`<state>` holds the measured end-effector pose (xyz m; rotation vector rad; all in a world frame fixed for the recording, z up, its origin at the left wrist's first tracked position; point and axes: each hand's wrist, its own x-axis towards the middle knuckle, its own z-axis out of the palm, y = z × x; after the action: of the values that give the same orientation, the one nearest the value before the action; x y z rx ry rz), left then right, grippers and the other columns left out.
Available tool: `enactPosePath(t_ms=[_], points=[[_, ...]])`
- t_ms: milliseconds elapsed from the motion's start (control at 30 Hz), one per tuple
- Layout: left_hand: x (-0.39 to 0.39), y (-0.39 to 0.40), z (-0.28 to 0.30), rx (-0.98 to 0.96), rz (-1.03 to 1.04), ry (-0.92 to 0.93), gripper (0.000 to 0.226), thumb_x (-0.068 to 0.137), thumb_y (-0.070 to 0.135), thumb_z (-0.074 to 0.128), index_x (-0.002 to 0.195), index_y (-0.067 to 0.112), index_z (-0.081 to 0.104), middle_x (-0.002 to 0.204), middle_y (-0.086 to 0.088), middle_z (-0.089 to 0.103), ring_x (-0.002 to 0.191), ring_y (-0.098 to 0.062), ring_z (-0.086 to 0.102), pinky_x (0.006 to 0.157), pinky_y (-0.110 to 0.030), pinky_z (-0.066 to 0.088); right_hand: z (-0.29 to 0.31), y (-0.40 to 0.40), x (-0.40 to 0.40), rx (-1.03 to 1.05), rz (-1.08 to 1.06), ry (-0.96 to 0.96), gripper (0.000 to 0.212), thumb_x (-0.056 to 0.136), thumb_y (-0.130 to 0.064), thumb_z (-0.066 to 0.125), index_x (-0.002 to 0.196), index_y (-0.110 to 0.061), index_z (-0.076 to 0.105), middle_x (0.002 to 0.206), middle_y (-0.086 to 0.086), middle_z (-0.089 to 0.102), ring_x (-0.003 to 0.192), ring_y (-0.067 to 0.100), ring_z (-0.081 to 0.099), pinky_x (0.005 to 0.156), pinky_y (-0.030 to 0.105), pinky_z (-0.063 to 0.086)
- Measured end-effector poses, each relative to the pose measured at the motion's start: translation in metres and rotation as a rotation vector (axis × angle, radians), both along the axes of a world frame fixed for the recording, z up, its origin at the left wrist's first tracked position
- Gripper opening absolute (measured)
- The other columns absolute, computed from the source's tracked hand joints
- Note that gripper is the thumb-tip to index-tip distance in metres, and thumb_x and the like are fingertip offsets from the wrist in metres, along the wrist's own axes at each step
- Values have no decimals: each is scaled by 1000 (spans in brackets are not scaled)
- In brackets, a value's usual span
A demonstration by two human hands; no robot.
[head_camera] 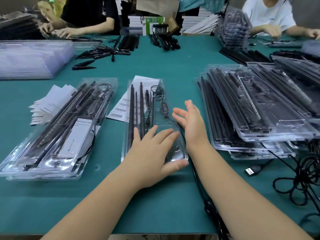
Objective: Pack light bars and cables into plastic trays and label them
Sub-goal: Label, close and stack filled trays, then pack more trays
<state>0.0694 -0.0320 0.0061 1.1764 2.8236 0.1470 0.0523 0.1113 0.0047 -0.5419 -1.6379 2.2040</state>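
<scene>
Centre tray [156,94]: one clear plastic tray on the green tabletop [155,201], holding three long black light bars [132,108] and one cable controller [164,108].
Left hand [152,153]: flat on the tray's near end, fingers straight.
Right hand [191,118]: just right of the tray, fingers spread (holding nothing).
Label sheet [119,110]: one, tucked under the tray's left edge.
Left of the tray: one filled tray stack [57,129].

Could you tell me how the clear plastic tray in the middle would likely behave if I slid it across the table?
The clear tray looks thin, so it would probably flex. On the green table it should slide easily. The left hand lies flat on it.
</scene>
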Motion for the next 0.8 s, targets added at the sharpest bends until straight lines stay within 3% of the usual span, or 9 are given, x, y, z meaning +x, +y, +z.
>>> enactPosePath(t_ms=[100, 233, 333, 500, 567, 667, 733, 800], points=[[1, 4, -4, -7, 10, 38, 109, 63, 88, 11, 153, 27, 4, 160, 9, -2, 147, -20, 1, 115, -55, 0, 0, 3, 2, -125, -39, 44, 14, 97, -32, 44, 106, -26, 52, 101, 6, 65, 90, 17, 68, 76, 24, 43], [1, 11, -1, -98, 23, 96, 102, 72, 77, 5, 153, 14, 4, 161, -2, 6, 146, -31, 9, 117, -48, 7, -2, 5, 2, -210, -60, 82, 19, 95, -28, 45, 109, -22, 56, 94, 5, 64, 90, 21, 69, 74, 24, 42], [9, 19, 7, -151, 0, 223, 86, 85, 59, 12, 142, 1, 40, 145, -18, 43, 126, -45, 46, 102, -51, 40, -2, 6, 0, -243, -94, 109, 17, 94, -23, 45, 103, -19, 59, 83, 3, 60, 85, 24, 70, 74, 25, 45], [12, 16, 7, 2, -46, 271, 68, 88, 49, 30, 118, -1, 65, 117, -20, 66, 97, -47, 64, 74, -54, 56, -2, 4, -4, -191, -124, 87, 14, 96, -20, 42, 95, -15, 55, 78, 3, 61, 83, 16, 71, 66, 15, 49], [14, 14, 8, 35, -60, 191, 69, 90, 50, 25, 126, 3, 60, 124, -20, 62, 105, -49, 60, 84, -57, 52, -3, 3, -5, -64, -143, 60, 15, 94, -10, 41, 91, -16, 54, 76, 1, 62, 84, 14, 70, 66, 12, 48], [14, 10, 8, 7, -12, 97, 78, 89, 63, -4, 150, 25, 27, 156, -8, 28, 139, -42, 26, 114, -50, 18, -6, 2, -7, 83, -148, 3, 25, 89, 1, 38, 88, -19, 53, 79, 0, 64, 88, 14, 69, 82, 22, 49], [8, 10, 2, 5, -8, 88, 63, 95, 56, 4, 150, 33, 23, 159, -3, 19, 144, -38, 14, 116, -47, 8, -6, 1, -7, 132, -141, -25, 24, 88, 0, 40, 89, -20, 54, 83, 1, 65, 90, 15, 68, 86, 27, 49], [6, 10, 0, -2, -22, 103, 53, 99, 48, 16, 149, 34, 26, 158, -3, 21, 143, -40, 15, 116, -48, 8, -7, 1, -7, 150, -146, -28, 21, 88, -3, 43, 88, -20, 54, 84, 3, 65, 91, 17, 68, 86, 28, 50]])
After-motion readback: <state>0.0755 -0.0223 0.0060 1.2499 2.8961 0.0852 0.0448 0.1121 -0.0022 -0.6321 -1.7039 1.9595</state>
